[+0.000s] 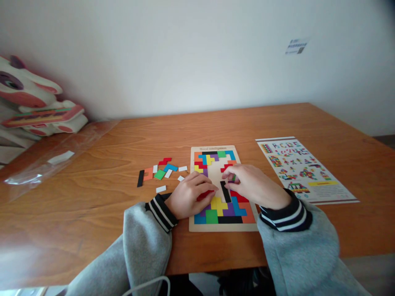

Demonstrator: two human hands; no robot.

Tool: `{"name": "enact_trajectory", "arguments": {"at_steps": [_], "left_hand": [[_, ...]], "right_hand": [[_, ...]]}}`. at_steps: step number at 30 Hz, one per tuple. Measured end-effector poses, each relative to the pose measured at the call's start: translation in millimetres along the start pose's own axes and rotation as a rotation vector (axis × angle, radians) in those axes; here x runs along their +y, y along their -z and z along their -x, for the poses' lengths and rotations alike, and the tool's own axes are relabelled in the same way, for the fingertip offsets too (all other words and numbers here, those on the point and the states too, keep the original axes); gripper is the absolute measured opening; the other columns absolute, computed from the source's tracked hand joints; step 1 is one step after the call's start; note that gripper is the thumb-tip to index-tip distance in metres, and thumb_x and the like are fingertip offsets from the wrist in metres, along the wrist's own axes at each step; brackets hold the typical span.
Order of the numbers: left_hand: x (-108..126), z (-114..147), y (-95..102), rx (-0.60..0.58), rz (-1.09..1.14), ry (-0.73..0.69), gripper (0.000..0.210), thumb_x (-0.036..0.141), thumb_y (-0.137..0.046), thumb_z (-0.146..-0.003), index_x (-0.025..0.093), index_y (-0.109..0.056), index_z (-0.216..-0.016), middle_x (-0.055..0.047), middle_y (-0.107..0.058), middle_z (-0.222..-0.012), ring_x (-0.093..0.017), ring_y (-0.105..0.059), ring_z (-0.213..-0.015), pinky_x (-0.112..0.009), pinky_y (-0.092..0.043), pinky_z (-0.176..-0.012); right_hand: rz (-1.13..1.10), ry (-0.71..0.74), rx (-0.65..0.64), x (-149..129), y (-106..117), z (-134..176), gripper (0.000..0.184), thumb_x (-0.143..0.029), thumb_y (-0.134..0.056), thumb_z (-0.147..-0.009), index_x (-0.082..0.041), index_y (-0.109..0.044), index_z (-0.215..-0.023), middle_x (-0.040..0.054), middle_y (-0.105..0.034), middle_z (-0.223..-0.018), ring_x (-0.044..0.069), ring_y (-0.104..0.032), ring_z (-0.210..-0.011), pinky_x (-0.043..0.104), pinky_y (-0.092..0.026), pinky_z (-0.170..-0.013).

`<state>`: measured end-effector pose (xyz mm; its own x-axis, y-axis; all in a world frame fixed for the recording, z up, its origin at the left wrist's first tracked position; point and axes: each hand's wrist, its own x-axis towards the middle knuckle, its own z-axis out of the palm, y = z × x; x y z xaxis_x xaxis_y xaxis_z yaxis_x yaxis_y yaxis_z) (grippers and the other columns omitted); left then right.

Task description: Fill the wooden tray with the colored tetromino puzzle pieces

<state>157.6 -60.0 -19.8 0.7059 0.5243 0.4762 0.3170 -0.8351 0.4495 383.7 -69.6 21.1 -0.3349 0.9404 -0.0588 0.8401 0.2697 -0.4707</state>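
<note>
A wooden puzzle board [239, 227] filled with many coloured block pieces lies in front of me, with a bare strip of wood down its upper middle. My left hand [193, 195] rests over the board's left side, fingers curled around a red puzzle piece [203, 195] that shows between thumb and forefinger. Over the right side, my right hand [249, 185] reaches in with bent fingers and thumb at the top end of a black bar-shaped puzzle piece [226, 193]. That bar lies slightly tilted in the bare strip. Both palms hide some pieces beneath them.
Several loose pieces lie left of the board, among them a black bar [140, 178], an orange piece [148, 174] and a green piece [159, 174]. A printed pattern sheet [304, 168] is at right. Clear plastic wrap [61, 158] and a toy [43, 102] are at far left.
</note>
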Motion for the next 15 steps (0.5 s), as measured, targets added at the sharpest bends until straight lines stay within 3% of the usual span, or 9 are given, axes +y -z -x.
{"name": "enact_trajectory", "arguments": {"at_steps": [5,10,15], "left_hand": [[-0.7,0.0,0.0,-0.043,-0.005,-0.063,0.016,0.019,-0.057,-0.095,0.018,-0.07,-0.105,-0.008,-0.074,-0.104,-0.02,-0.064,-0.093,-0.037,-0.052,-0.09],[-1.0,-0.1,0.7,-0.065,0.009,-0.079,0.016,0.018,-0.058,-0.095,0.018,-0.07,-0.105,-0.007,-0.075,-0.103,-0.021,-0.064,-0.093,-0.036,-0.052,-0.088],[-0.1,-0.7,1.0,-0.09,0.017,-0.079,0.016,0.018,-0.056,-0.096,0.018,-0.07,-0.104,-0.008,-0.075,-0.103,-0.019,-0.065,-0.092,-0.035,-0.052,-0.088]], "right_hand": [[0.096,0.051,0.058,-0.9,-2.1,0.4,0.02,-0.026,-0.071,-0.087,-0.017,-0.065,-0.105,0.0116,-0.069,-0.112,0.026,-0.07,-0.102,0.041,-0.054,-0.091],[0.059,-0.009,0.008,-2.4,-9.8,3.4,0.038,-0.028,-0.075,-0.084,-0.015,-0.057,-0.116,0.0161,-0.064,-0.123,0.029,-0.065,-0.114,0.044,-0.051,-0.098],[0.042,-0.043,-0.032,1.4,-8.9,4.6,0.04,-0.026,-0.076,-0.082,-0.016,-0.054,-0.115,0.0159,-0.063,-0.126,0.03,-0.064,-0.116,0.045,-0.05,-0.099]]}}
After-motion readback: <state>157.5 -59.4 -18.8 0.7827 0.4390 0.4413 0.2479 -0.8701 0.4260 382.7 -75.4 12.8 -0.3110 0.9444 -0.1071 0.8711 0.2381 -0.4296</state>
